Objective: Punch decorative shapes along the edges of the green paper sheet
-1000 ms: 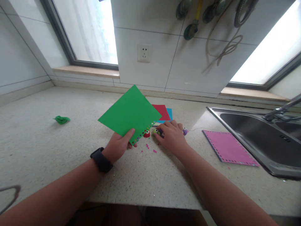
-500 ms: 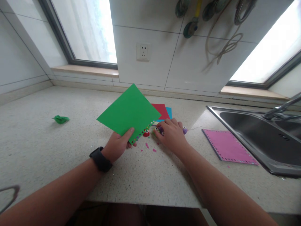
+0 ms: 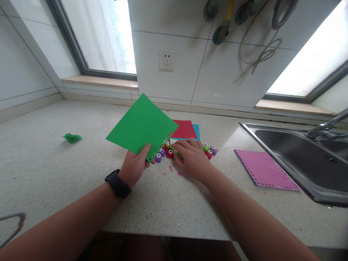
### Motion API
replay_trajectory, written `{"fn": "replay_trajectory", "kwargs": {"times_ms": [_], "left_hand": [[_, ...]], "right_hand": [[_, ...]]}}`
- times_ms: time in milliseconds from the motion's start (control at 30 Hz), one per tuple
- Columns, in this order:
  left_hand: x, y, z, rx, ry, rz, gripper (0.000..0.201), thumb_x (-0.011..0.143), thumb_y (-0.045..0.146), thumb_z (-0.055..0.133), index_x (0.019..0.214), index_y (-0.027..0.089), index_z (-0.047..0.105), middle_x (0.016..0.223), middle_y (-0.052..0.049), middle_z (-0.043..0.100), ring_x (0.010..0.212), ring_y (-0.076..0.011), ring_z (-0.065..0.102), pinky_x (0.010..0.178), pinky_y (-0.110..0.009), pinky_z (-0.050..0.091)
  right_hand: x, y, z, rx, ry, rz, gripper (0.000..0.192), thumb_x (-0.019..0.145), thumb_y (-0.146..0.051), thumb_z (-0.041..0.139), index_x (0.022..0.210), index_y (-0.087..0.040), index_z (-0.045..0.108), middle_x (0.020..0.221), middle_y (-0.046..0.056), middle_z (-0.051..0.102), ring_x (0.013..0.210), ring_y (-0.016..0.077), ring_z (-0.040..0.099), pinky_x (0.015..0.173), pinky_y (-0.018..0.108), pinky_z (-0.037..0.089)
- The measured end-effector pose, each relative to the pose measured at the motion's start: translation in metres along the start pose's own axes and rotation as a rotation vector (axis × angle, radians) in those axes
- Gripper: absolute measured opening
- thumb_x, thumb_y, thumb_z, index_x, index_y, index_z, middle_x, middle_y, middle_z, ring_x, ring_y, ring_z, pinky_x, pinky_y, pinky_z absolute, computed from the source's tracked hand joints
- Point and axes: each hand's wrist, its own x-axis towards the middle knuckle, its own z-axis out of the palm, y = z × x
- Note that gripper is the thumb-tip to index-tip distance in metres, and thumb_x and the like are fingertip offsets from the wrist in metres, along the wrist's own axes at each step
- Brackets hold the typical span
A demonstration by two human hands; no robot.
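My left hand (image 3: 136, 163) grips a sheet of green paper (image 3: 143, 125) near its lower corner, thumb on top. Along the sheet's lower right edge runs a row of small punched shapes. Just right of that edge, my right hand (image 3: 193, 157) hovers over a group of small craft punches, thumb and fingers apart. Its fingertips are at a green punch (image 3: 169, 146); whether they touch it I cannot tell. A red punch (image 3: 170, 154) and a purple punch (image 3: 158, 158) sit to the left, partly under the paper. Another red punch (image 3: 209, 154) shows past the hand's right side; others are hidden beneath it.
Red paper (image 3: 186, 128) and blue paper (image 3: 197, 132) lie behind the punches. Pink punched-out bits (image 3: 171, 168) are scattered in front. A pink sheet with punched edges (image 3: 265, 168) lies beside the steel sink (image 3: 293, 163). Crumpled green material (image 3: 72, 137) rests at left.
The green paper and my left hand have shifted left and slightly up, uncovering more punches. My right hand has moved slightly left, and its fingers have stretched toward the green punch.
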Motion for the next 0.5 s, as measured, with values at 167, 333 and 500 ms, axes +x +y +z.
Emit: {"fn": "replay_trajectory", "kwargs": {"times_ms": [167, 333, 500], "left_hand": [[0.001, -0.003, 0.000, -0.004, -0.008, 0.002, 0.036, 0.088, 0.052, 0.065, 0.086, 0.016, 0.060, 0.054, 0.001, 0.063, 0.044, -0.0117, 0.056, 0.040, -0.020, 0.039], [0.000, -0.004, 0.000, 0.004, -0.032, 0.015, 0.037, 0.089, 0.053, 0.065, 0.085, 0.016, 0.061, 0.055, 0.001, 0.063, 0.045, -0.0123, 0.058, 0.040, -0.020, 0.040], [0.000, -0.004, -0.001, 0.008, -0.049, 0.011, 0.038, 0.089, 0.054, 0.065, 0.085, 0.016, 0.061, 0.055, 0.001, 0.063, 0.045, -0.0129, 0.059, 0.040, -0.021, 0.041]], "right_hand": [[0.001, -0.004, -0.002, 0.006, -0.080, -0.048, 0.025, 0.097, -0.037, 0.064, 0.119, -0.027, 0.070, 0.120, 0.005, 0.071, 0.112, 0.0311, 0.051, 0.093, 0.045, 0.031], [0.000, -0.003, -0.008, 0.057, -0.126, -0.086, 0.036, 0.096, -0.045, 0.066, 0.128, -0.028, 0.066, 0.121, 0.005, 0.070, 0.111, 0.0303, 0.050, 0.093, 0.043, 0.031], [0.000, -0.003, -0.012, 0.056, -0.188, -0.117, 0.021, 0.099, -0.038, 0.063, 0.117, -0.031, 0.071, 0.114, 0.003, 0.073, 0.109, 0.0283, 0.052, 0.092, 0.042, 0.029]]}}
